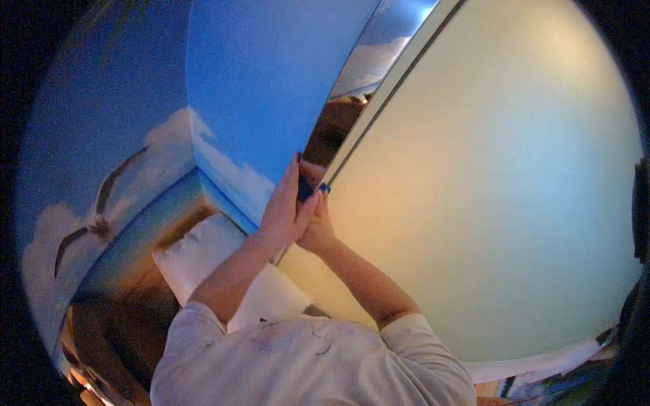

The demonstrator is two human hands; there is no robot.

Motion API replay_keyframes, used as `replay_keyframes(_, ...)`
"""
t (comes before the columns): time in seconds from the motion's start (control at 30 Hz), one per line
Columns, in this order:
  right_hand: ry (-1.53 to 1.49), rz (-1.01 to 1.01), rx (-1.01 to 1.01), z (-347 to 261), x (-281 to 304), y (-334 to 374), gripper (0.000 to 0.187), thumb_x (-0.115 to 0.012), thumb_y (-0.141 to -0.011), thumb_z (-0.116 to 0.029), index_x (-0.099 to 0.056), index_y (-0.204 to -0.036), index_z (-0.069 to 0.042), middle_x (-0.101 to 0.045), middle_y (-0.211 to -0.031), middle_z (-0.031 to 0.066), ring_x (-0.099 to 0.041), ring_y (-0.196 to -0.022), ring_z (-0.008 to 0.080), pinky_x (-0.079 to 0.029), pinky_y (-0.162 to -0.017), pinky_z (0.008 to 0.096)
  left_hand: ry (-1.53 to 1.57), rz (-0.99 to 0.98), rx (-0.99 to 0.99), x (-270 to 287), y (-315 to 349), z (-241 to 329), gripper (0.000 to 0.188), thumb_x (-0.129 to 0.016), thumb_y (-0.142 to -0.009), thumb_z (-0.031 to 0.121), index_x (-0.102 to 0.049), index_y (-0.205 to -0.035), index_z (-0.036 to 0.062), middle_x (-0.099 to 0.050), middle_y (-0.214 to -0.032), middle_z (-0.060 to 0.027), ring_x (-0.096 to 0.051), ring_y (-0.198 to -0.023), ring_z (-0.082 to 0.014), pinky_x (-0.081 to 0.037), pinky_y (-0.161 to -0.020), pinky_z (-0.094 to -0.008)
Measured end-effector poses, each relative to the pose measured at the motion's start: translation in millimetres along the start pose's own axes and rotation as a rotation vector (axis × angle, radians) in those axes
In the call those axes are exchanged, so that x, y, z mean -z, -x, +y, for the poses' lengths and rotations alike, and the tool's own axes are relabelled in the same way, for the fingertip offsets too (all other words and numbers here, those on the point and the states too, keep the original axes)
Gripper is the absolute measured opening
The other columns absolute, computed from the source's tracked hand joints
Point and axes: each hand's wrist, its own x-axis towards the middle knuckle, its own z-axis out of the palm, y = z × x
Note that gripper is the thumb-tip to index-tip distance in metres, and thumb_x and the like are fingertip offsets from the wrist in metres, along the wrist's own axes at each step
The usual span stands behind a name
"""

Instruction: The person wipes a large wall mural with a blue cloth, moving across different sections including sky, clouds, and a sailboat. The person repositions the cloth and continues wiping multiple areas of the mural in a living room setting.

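Left hand (279, 211) and right hand (318, 231) close together, small dark-blue object (306, 188) between them, cannot tell whether either grip pinches it, beside narrow mirrored strip (338, 120), smooth cream panel (474, 189) to the right

Brown surface (122, 331), kind unclear | white pillow (193, 254) beside it, contact unclear
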Motion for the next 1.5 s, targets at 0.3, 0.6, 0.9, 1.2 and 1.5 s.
replay_keyframes(0.3,0.153,-0.060,-0.011,-12,-38,18,0.055,-0.062,-0.083,-0.027,-0.052,-0.135,-0.010,-0.043,-0.144,0.0047,-0.024,-0.134,0.0494,-0.016,-0.113,0.0616,0.016,0.452,0.032,-25,50,-53,0.030,-0.059,-0.087,0.002,-0.056,-0.116,0.0020,-0.054,-0.117,-0.0181,-0.054,-0.108,-0.0340,-0.045,-0.094,-0.0415)
replay_keyframes(0.6,0.148,-0.232,-0.163,-25,-94,41,0.048,-0.058,-0.086,-0.019,-0.055,-0.133,-0.013,-0.048,-0.139,0.0082,-0.024,-0.139,0.0440,-0.014,-0.111,0.0667,0.078,0.416,0.203,-43,78,-151,0.019,-0.067,-0.080,-0.001,-0.062,-0.098,0.0036,-0.062,-0.103,-0.0144,-0.062,-0.091,-0.0278,-0.052,-0.080,-0.0357)
replay_keyframes(0.9,0.210,-0.422,-0.250,-30,-114,42,0.068,-0.063,-0.076,-0.018,-0.043,-0.140,-0.001,-0.033,-0.148,0.0136,-0.015,-0.140,0.0522,-0.016,-0.109,0.0691,0.069,0.297,0.500,-57,88,-204,0.012,-0.068,-0.078,0.006,-0.068,-0.091,0.0069,-0.065,-0.102,-0.0120,-0.064,-0.087,-0.0292,-0.053,-0.077,-0.0354)
replay_keyframes(1.2,-0.375,-0.070,-0.176,-44,-106,41,0.061,-0.066,-0.075,-0.001,-0.049,-0.133,0.002,-0.050,-0.133,0.0213,-0.051,-0.119,0.0380,-0.044,-0.100,0.0428,0.451,0.368,0.721,-33,149,-188,0.020,-0.065,-0.088,0.011,-0.060,-0.106,0.0034,-0.060,-0.103,-0.0069,-0.058,-0.097,-0.0177,-0.048,-0.086,-0.0331)
replay_keyframes(1.5,-0.968,-0.185,-0.184,-128,-79,78,0.064,-0.073,-0.074,-0.006,-0.049,-0.134,-0.006,-0.056,-0.122,0.0182,-0.051,-0.118,0.0355,-0.041,-0.101,0.0428,0.834,0.517,0.994,25,241,-97,0.040,-0.060,-0.093,0.017,-0.048,-0.130,0.0080,-0.059,-0.114,-0.0074,-0.058,-0.106,-0.0223,-0.049,-0.090,-0.0394)
